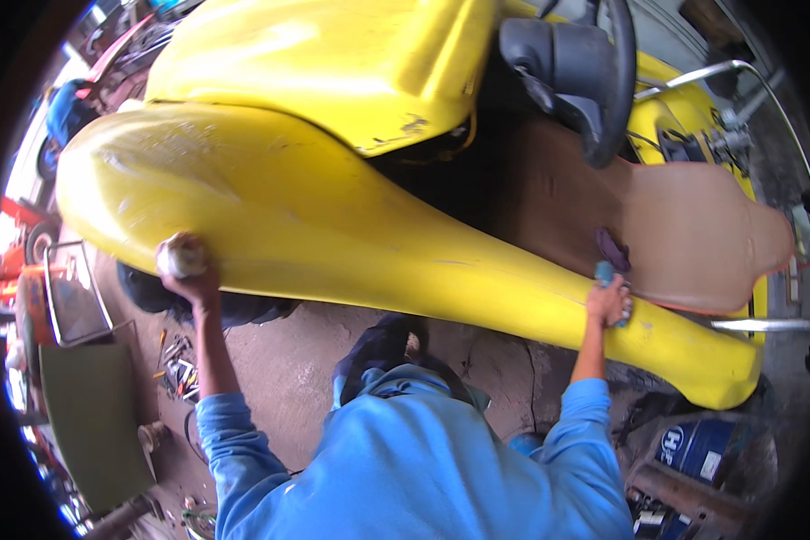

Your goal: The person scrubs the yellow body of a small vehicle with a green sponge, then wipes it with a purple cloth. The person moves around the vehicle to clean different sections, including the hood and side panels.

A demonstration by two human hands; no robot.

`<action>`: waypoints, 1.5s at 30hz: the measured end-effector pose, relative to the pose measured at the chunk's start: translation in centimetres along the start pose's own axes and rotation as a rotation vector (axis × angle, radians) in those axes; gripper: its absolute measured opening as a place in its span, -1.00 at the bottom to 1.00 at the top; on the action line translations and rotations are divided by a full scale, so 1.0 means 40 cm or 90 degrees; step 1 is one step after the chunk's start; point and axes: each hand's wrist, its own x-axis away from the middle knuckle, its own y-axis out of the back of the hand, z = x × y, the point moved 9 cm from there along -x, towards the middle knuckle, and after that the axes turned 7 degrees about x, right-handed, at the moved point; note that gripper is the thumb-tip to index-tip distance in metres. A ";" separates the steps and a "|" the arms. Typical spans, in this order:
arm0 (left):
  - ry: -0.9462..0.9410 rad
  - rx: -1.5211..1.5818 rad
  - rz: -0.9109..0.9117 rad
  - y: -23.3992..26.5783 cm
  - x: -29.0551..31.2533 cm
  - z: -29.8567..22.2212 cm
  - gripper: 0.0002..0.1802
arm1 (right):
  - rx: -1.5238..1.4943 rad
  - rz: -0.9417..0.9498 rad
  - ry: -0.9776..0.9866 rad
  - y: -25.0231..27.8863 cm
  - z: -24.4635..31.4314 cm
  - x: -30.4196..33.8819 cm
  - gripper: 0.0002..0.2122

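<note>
A long yellow fender panel (333,225) runs across in front of me, scuffed near its broad left end. My left hand (192,274) is closed round a whitish, rounded wad (185,256) at the panel's near edge; whether it is cloth or a pad I cannot tell. Farther right, my right hand (610,302) grips a small teal object (605,271) over the narrow part of the same panel. One end of it sticks out past my fingers, and its kind is not clear. A crumpled dark purple cloth (613,248) lies just beyond that hand on the tan seat (684,225).
Behind the fender are a yellow hood (315,63) and a black steering wheel (619,81). Scattered tools (180,367) lie on the floor at left, near a green board (90,423). A blue box (700,448) stands at lower right, and a chrome bar (765,325) juts out above it.
</note>
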 end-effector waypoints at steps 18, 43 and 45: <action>-0.116 -0.158 0.074 -0.011 0.008 -0.085 -0.80 | -0.682 -0.229 0.938 0.523 0.731 0.917 -0.46; -0.105 0.379 0.325 0.121 0.111 0.051 -0.73 | -0.660 -0.175 0.263 0.347 0.664 1.086 -0.37; -0.021 0.359 0.451 0.153 0.195 0.109 -0.70 | -0.701 -0.158 0.310 0.415 0.719 1.162 -0.35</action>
